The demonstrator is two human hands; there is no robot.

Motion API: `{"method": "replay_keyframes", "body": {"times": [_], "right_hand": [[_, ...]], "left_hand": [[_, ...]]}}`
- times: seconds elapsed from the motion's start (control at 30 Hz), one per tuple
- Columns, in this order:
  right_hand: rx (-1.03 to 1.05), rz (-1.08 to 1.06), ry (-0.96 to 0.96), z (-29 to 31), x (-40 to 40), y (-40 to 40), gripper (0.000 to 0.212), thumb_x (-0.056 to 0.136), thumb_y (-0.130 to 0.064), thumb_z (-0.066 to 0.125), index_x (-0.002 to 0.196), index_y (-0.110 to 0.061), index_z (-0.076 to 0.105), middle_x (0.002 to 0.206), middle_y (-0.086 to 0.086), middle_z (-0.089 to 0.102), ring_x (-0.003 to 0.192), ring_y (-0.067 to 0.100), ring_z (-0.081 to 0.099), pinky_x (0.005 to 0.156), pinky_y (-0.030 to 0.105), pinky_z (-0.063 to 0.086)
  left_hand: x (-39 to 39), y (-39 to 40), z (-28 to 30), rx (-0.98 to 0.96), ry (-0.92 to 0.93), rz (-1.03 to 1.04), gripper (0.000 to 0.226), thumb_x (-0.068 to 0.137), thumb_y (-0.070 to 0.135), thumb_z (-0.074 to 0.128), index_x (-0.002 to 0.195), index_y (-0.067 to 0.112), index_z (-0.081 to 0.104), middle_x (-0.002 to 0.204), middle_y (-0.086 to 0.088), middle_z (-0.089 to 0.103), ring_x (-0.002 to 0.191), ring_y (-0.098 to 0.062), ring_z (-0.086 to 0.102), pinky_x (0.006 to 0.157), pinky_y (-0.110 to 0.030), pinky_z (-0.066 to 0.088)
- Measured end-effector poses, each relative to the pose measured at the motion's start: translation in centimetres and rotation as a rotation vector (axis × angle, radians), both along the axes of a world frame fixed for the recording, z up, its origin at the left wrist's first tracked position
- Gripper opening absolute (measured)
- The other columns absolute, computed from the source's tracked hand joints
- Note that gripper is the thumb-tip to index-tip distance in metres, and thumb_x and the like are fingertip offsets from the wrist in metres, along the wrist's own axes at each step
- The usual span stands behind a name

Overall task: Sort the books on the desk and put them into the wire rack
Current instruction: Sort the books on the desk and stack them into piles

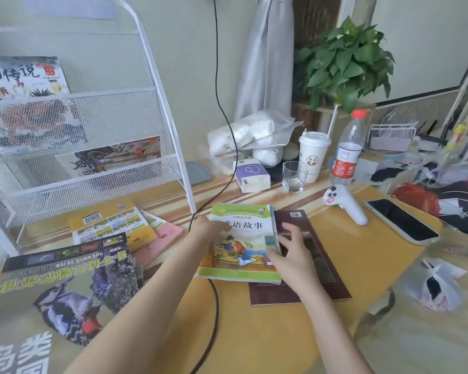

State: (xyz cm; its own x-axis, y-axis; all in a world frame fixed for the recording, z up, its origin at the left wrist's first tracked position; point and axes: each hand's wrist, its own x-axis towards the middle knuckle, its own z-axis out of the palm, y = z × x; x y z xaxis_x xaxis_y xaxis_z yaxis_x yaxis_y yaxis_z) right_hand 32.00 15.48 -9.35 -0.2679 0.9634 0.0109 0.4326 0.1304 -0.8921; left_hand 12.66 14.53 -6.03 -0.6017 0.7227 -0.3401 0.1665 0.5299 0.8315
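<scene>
Wooden desk (pixel 335 238) cluttered; green plant (pixel 346 60) behind

We read "BAI KE QUAN SHU" and "世界动物百科全书" on the bird encyclopedia (pixel 65 287), "语故事" on the green-bordered storybook (pixel 243 238), and "的传说" on the book in the wire rack (pixel 22 76).

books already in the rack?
2 visible: one on the upper shelf at left, one on the lower shelf. The rack runs off frame left, so more may be hidden.
</scene>
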Motion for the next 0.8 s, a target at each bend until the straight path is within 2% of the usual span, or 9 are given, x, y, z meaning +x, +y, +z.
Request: {"method": "replay_keyframes", "body": {"times": [0.07,0.13,0.2,0.27,0.37,0.47,0.6,0.67,0.8], "right_hand": [[-0.032,0.024,0.023,-0.2,-0.4,-0.1,0.049,0.09,-0.021,0.059,0.131,-0.032,0.034,0.129,-0.013,0.056,0.124,0.017,0.043,0.096,0.029,0.04],[-0.028,-0.011,-0.026,-0.1,-0.4,0.2,0.044,0.092,-0.024,0.054,0.132,-0.029,0.035,0.13,-0.01,0.057,0.129,0.022,0.041,0.107,0.042,0.03],[0.037,-0.155,-0.164,0.1,0.2,0.9,0.047,0.092,-0.026,0.053,0.134,-0.021,0.034,0.123,-0.001,0.061,0.122,0.028,0.047,0.11,0.044,0.026],[0.044,-0.29,-0.268,0.2,0.9,1.7,0.056,0.088,-0.032,0.055,0.137,-0.019,0.03,0.121,0.007,0.059,0.119,0.032,0.048,0.105,0.046,0.032],[-0.037,-0.287,-0.439,0.4,1.0,2.1,0.072,0.084,-0.041,0.06,0.141,-0.019,0.022,0.135,0.011,0.048,0.133,0.033,0.031,0.108,0.047,0.029],[-0.068,-0.292,-0.499,1.1,0.9,2.5,0.077,0.079,-0.046,0.065,0.139,-0.021,0.024,0.134,0.011,0.048,0.132,0.034,0.03,0.105,0.045,0.031],[-0.171,-0.391,-0.262,2.6,2.0,4.4,0.069,0.074,-0.038,0.072,0.125,-0.015,0.033,0.124,0.011,0.053,0.115,0.037,0.049,0.091,0.044,0.046],[-0.234,-0.365,-0.107,3.3,2.2,5.0,0.062,0.078,-0.029,0.073,0.125,-0.006,0.04,0.124,0.011,0.054,0.11,0.034,0.054,0.082,0.037,0.046],[-0.125,-0.391,-0.287,2.9,1.5,4.8,0.027,0.088,-0.032,0.061,0.103,-0.009,0.059,0.095,0.008,0.064,0.081,0.028,0.06,0.063,0.029,0.044]], "left_hand": [[-1.2,0.0,-0.1,-0.015,0.006,0.038,0.028,0.08,0.008,0.071,0.094,0.001,0.048,0.065,-0.006,0.043,0.061,-0.018,0.045,0.053,-0.024,0.035],[-1.7,-0.2,-0.3,-0.003,-0.044,0.057,0.037,0.079,0.005,0.073,0.11,-0.004,0.053,0.068,-0.006,0.047,0.059,-0.017,0.046,0.048,-0.024,0.035],[-1.8,-0.1,-0.6,0.037,-0.066,0.066,0.04,0.08,0.002,0.071,0.116,-0.004,0.053,0.074,-0.007,0.052,0.065,-0.019,0.051,0.049,-0.025,0.037],[-1.8,0.2,-1.1,0.053,-0.043,0.074,0.036,0.08,0.0,0.068,0.113,-0.003,0.053,0.087,-0.012,0.058,0.079,-0.024,0.055,0.062,-0.028,0.045],[-1.8,0.2,-1.1,0.085,-0.038,0.08,0.028,0.082,-0.004,0.062,0.107,0.001,0.05,0.1,-0.017,0.06,0.091,-0.029,0.059,0.081,-0.038,0.052],[-2.1,0.1,-1.2,0.083,-0.082,0.077,0.031,0.081,-0.004,0.064,0.108,0.002,0.049,0.103,-0.018,0.06,0.093,-0.031,0.06,0.08,-0.039,0.053],[-1.9,0.2,-1.4,0.065,-0.114,0.073,0.043,0.076,0.0,0.072,0.114,-0.002,0.052,0.104,-0.019,0.064,0.093,-0.032,0.063,0.084,-0.042,0.055],[-1.7,0.3,-1.5,0.047,-0.123,0.056,0.047,0.075,0.001,0.074,0.118,-0.003,0.053,0.104,-0.019,0.064,0.092,-0.032,0.063,0.079,-0.039,0.054],[-1.6,0.4,-1.5,0.052,-0.122,0.041,0.047,0.077,0.0,0.072,0.119,-0.005,0.053,0.096,-0.016,0.063,0.085,-0.03,0.06,0.071,-0.035,0.049]]}}
